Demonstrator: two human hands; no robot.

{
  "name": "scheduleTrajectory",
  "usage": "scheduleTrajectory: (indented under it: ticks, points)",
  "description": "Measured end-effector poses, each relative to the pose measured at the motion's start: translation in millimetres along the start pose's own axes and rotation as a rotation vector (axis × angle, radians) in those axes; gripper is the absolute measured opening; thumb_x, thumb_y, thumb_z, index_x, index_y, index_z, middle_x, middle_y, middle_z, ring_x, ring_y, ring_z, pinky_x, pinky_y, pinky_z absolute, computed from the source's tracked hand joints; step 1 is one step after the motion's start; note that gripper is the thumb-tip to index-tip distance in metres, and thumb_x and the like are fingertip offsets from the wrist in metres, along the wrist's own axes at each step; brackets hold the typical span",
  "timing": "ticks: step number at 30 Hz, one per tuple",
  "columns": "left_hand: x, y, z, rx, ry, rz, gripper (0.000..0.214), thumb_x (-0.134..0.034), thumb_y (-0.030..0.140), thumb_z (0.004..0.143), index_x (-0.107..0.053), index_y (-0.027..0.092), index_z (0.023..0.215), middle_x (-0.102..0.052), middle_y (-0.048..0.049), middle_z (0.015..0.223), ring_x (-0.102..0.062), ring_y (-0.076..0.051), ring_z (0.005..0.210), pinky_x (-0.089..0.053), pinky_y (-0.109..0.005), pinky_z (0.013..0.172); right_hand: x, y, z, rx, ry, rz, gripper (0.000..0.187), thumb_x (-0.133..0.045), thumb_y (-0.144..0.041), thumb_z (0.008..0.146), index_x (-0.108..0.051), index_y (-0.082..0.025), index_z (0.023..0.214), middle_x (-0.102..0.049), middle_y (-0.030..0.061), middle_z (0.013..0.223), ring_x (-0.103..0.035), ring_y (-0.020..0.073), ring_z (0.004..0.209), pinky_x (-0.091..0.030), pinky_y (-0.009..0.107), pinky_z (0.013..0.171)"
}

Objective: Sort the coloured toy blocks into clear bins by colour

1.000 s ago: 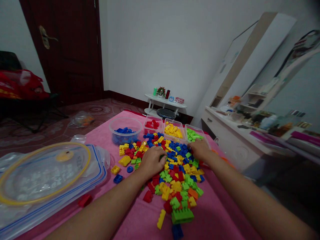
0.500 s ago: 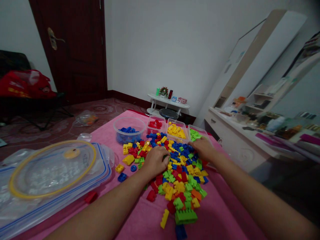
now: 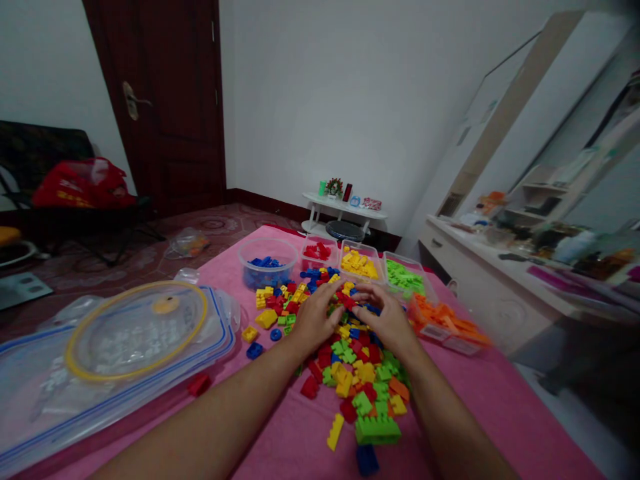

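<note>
My left hand (image 3: 316,319) rests on a heap of mixed toy building bricks (image 3: 350,357), its fingers curved and its thumb apart from them. Facing it from the other side, my right hand (image 3: 389,321) lies over the heap with fingers spread and bent. A red brick (image 3: 348,301) shows between the two hands, near both thumbs; I cannot make out a firm grip on it. The fingertips partly cover the bricks beneath. Toward me lie a long green brick (image 3: 379,431), a yellow brick (image 3: 335,432) and a blue brick (image 3: 367,460).
Behind the heap stand a round tub of blue bricks (image 3: 267,275) and boxes of red (image 3: 317,252), yellow (image 3: 360,264) and green bricks (image 3: 404,277). A box of orange bricks (image 3: 445,323) sits right. Clear plastic bags (image 3: 150,373) with a yellow-rimmed lid (image 3: 203,313) lie left.
My right hand has moved left and toward me from beside the green box to the middle of the heap, close to my left hand. The orange box has come into view.
</note>
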State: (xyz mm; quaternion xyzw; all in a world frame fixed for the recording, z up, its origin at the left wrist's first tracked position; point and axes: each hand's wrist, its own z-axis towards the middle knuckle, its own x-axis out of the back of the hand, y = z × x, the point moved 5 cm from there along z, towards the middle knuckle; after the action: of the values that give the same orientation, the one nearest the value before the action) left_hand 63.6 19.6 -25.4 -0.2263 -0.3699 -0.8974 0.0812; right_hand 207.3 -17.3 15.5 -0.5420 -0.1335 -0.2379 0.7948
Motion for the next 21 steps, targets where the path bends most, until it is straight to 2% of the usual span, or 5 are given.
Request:
scheduleTrajectory:
  ticks: [5,11,14,17,21]
  points:
    - [2.7,5.4,-1.3,-0.011,-0.007,0.015,0.017,-0.057,0.022,0.084,-0.063,0.020,0.100,-0.065,-0.0057,0.102,-0.059,-0.019,0.099,-0.046,-0.030,0.087,-7.3,13.1,-6.9,-0.076,0.102,0.173,0.030,-0.070,-0.038,0.069,-0.063,-0.017,0.089,-0.068,0.0061,0.087,-0.063,0.0181,0.077,-0.051,0.032,0.074]
    - [7.8,15.2,3.1,0.059,0.069,-0.050,0.015,-0.063,0.032,0.079,-0.059,0.017,0.077,-0.062,-0.0016,0.077,-0.058,-0.015,0.075,-0.045,-0.026,0.072,10.8,19.1,-10.8,-0.043,0.253,0.109,0.036,-0.064,-0.049,0.075,-0.065,-0.017,0.091,-0.068,0.0066,0.089,-0.062,0.0183,0.075,-0.049,0.029,0.069]
    - [10.0,10.9,11.5,0.237,0.150,-0.301,0.019,-0.063,0.034,0.077,-0.055,0.017,0.072,-0.058,0.0015,0.067,-0.055,-0.011,0.064,-0.045,-0.022,0.063,11.9,23.7,-12.4,-0.085,0.241,0.147,0.040,-0.063,-0.054,0.074,-0.065,-0.018,0.090,-0.069,0.0051,0.081,-0.063,0.0193,0.070,-0.049,0.029,0.065]
    - [7.2,1.7,15.8,0.460,0.206,-0.688,0.027,-0.067,0.040,0.071,-0.054,0.017,0.076,-0.058,0.0023,0.068,-0.055,-0.010,0.061,-0.046,-0.020,0.058,8.6,25.1,-13.8,-0.125,0.222,0.190,0.042,-0.063,-0.056,0.074,-0.065,-0.018,0.091,-0.067,0.0031,0.070,-0.064,0.0200,0.066,-0.048,0.028,0.062]
    - [-2.5,-12.5,16.3,0.820,0.151,-1.003,0.029,-0.066,0.040,0.072,-0.057,0.017,0.086,-0.063,-0.0008,0.077,-0.061,-0.011,0.062,-0.050,-0.021,0.055,5.1,26.0,-14.5,-0.146,0.209,0.196,0.039,-0.063,-0.054,0.075,-0.064,-0.018,0.091,-0.065,0.0018,0.064,-0.063,0.0203,0.063,-0.046,0.029,0.060]
